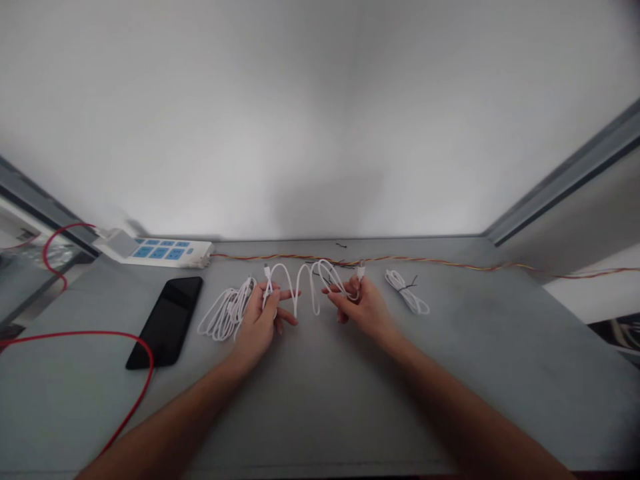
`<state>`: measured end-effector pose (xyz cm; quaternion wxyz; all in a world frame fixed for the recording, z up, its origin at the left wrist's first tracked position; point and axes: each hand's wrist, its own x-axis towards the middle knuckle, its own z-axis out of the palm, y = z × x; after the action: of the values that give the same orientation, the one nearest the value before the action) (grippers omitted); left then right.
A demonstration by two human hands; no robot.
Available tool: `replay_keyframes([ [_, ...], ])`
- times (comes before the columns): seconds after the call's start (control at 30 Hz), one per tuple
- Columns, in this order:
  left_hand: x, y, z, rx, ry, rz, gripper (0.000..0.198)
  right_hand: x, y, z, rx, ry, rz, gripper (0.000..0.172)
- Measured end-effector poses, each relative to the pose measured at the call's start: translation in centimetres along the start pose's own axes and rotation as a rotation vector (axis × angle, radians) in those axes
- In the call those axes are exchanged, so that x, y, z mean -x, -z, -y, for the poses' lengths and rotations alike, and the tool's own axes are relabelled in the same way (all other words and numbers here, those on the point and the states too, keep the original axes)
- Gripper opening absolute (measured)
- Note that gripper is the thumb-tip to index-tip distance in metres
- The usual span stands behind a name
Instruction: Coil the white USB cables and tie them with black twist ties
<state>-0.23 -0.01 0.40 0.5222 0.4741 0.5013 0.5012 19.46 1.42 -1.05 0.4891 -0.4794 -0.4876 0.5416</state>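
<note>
Between my two hands a white cable [315,293] hangs in loose, wavy loops above the grey table. My left hand [263,317] pinches it near one plug, thumb against the fingers, with other fingers stretched to the right. My right hand [361,308] holds the other end, its plug pointing up past the fingertips. Just left of my left hand lies a pile of coiled white cables [227,313], partly hidden by that hand. To the right of my right hand rests a white cable bundle [407,292] fastened with a dark tie.
A black phone [167,320] lies on the left of the table [310,420], a red cable [143,393] crossing its lower end. Behind it are a white power strip [165,253] and a plugged-in adapter. A twisted red-yellow wire [430,263] runs along the back, near dark ties.
</note>
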Motion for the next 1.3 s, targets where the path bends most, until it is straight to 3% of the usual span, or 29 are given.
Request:
replay_keyframes([
  [1.0, 0.10, -0.23, -0.36, 0.003, 0.011, -0.014, 0.028, 0.10, -0.25, 0.43, 0.019, -0.005, -0.001, 0.058],
  [1.2, 0.01, -0.22, -0.01, -0.016, -0.021, -0.002, 0.028, 0.13, -0.37, 0.43, -0.015, -0.017, 0.021, 0.057],
  [1.3, 0.18, -0.29, 0.16, -0.057, -0.059, 0.029, 0.037, 0.34, -0.54, 0.44, -0.015, -0.030, 0.083, 0.055],
])
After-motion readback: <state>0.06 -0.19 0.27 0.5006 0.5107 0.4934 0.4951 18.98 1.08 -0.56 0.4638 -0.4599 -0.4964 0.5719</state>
